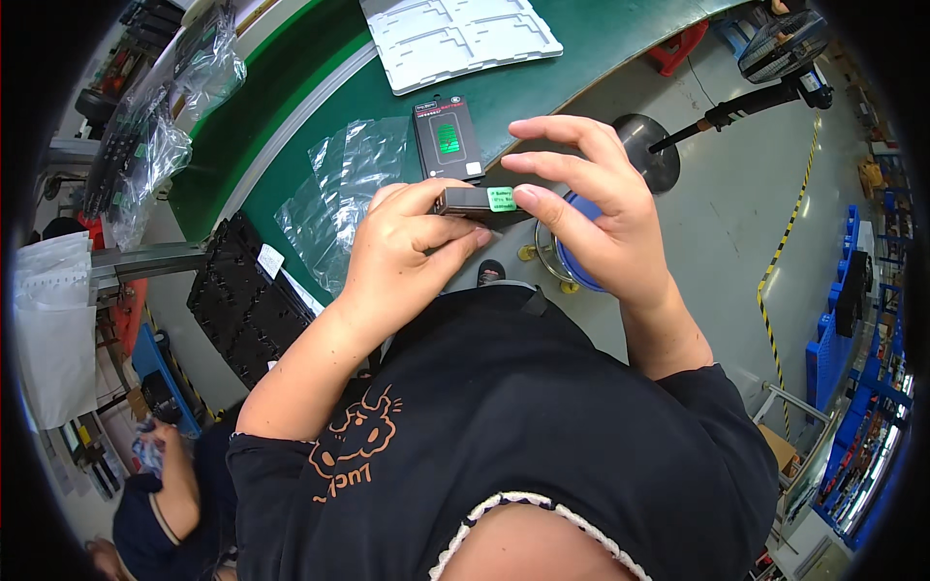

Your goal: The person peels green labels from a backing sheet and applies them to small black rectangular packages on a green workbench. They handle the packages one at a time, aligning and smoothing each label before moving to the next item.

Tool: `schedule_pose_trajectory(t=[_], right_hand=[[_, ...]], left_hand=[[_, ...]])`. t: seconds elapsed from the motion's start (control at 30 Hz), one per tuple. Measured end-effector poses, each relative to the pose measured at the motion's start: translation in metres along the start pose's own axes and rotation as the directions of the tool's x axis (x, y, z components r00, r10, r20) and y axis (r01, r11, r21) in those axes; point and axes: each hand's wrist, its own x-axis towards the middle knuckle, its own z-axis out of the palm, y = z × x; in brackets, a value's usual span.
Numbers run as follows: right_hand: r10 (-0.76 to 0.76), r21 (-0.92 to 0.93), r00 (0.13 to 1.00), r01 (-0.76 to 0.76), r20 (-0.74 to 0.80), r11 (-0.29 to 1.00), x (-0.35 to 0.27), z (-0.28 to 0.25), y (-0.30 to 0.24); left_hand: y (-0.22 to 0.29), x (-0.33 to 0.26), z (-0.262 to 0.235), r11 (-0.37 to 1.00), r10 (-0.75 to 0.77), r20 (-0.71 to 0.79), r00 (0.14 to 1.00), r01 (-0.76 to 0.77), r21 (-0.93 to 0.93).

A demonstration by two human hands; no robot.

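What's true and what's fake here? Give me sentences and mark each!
1. The left hand holds a small dark block with a sticker. True.
2. The sticker is red. False: it is green.
3. The right hand has its fingers spread. True.
4. A white tray lies on the green table. True.
5. The block sits in the tray. False: the left hand holds it.
6. The right hand holds the tray. False: they are apart.

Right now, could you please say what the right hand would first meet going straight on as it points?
Probably the green label on the black block: the thumb of the right hand lies at its edge, though contact is unclear.
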Motion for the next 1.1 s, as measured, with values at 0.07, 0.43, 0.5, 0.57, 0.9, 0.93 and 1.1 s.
schedule_pose_trajectory(t=[0.07, 0.43, 0.5, 0.57, 0.9, 0.93, 1.1], right_hand=[[0.033, 0.038, 0.998, -0.035, 0.056, 0.999, 0.000, -0.002, 0.002], [0.022, 0.008, 0.988, -0.024, 0.153, 1.000, 0.002, -0.009, 0.001], [-0.013, -0.013, 0.985, 0.015, 0.171, 1.000, 0.001, -0.008, 0.002], [-0.120, -0.148, 0.984, 0.140, 0.134, 0.979, -0.002, -0.005, 0.002], [0.189, 0.319, 0.982, -0.178, -0.003, 0.931, 0.002, -0.015, 0.002], [0.320, 0.513, 0.943, -0.322, 0.096, 0.796, 0.000, -0.013, 0.005], [0.455, 0.670, 0.828, -0.544, 0.329, 0.506, -0.003, -0.010, 0.014]], left_hand=[[0.003, 0.000, 0.001, 0.999, 0.015, -0.008, 1.000, -0.015, 0.030], [0.001, -0.001, 0.005, 0.990, 0.085, -0.007, 0.996, -0.084, 0.114], [0.002, 0.000, 0.006, 0.991, 0.081, -0.010, 0.997, -0.080, 0.111], [0.001, -0.001, 0.007, 0.993, 0.052, -0.008, 0.999, -0.050, 0.106], [-0.006, -0.001, 0.014, 0.999, -0.040, 0.039, 0.998, 0.040, 0.023], [-0.005, 0.000, 0.014, 0.999, -0.027, 0.039, 0.999, 0.027, 0.017], [-0.005, 0.005, 0.012, 1.000, -0.027, 0.056, 0.998, 0.027, -0.008]])
